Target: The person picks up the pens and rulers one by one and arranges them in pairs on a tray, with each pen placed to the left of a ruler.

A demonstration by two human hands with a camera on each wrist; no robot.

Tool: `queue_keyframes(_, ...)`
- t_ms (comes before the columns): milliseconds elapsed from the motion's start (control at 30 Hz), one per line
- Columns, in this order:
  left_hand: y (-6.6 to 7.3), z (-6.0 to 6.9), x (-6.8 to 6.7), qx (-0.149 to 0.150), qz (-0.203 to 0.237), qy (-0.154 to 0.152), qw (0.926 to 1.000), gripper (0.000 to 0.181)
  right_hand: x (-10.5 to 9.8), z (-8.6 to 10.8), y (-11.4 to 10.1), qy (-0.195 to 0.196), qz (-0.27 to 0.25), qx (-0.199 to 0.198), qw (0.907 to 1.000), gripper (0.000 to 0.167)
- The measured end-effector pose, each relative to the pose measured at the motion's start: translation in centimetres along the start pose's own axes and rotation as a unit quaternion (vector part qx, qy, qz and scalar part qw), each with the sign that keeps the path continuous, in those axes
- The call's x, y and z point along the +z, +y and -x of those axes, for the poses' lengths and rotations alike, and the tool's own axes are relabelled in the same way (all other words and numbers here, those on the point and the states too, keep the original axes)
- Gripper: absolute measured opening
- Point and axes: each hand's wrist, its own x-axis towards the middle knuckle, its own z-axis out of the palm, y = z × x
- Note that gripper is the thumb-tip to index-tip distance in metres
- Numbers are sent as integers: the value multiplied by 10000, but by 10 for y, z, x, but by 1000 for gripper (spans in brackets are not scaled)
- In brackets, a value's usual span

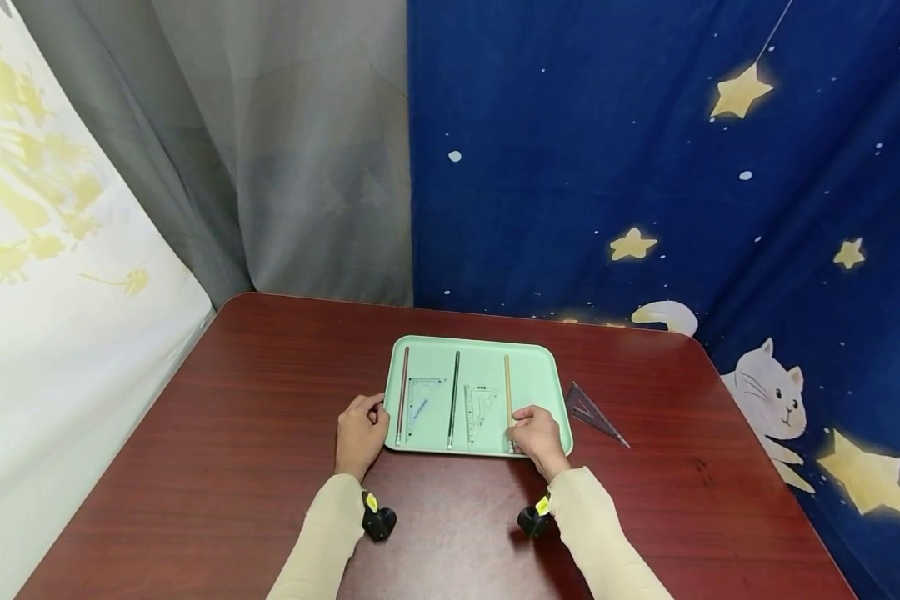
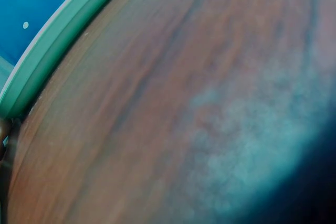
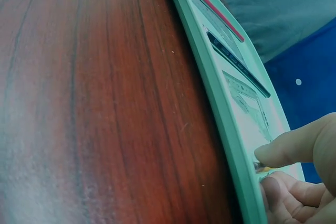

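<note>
A light green tray lies on the table, its left rim held by my left hand. My right hand pinches the near end of a yellow pencil on the tray's right part, between thumb and fingertips. Further left in the tray lie a black pencil and a red pencil, both roughly upright to the near edge. One clear set square sits between red and black; another clear set square sits between black and yellow. The right wrist view shows the pinch close up.
A dark, see-through set square lies on the reddish-brown table, just right of the tray. Behind the table hang a grey curtain and a blue star-patterned curtain. White patterned cloth hangs at left.
</note>
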Motion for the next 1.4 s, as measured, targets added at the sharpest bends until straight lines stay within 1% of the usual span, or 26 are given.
queue_keyframes(233, -1, -2, 0, -27, -39, -28, 10000, 26, 1, 0, 1, 125, -4, -64, 9999, 28)
queue_keyframes(433, -2, -2, 1, -44, -71, -24, 10000, 26, 0, 0, 2, 45, -55, -31, 10000, 28)
queue_keyframes(767, -3, -1, 2, -27, -90, 7, 10000, 26, -2, 2, 1, -99, -417, 175, 9989, 26)
queue_keyframes(1100, -2, -1, 2, 23, -60, 40, 10000, 25, -15, 1, 0, -333, -798, 484, 9951, 28)
queue_keyframes(1400, -2, -1, 2, 38, -35, 39, 10000, 26, -27, 1, 5, -484, -1024, 581, 9919, 31)
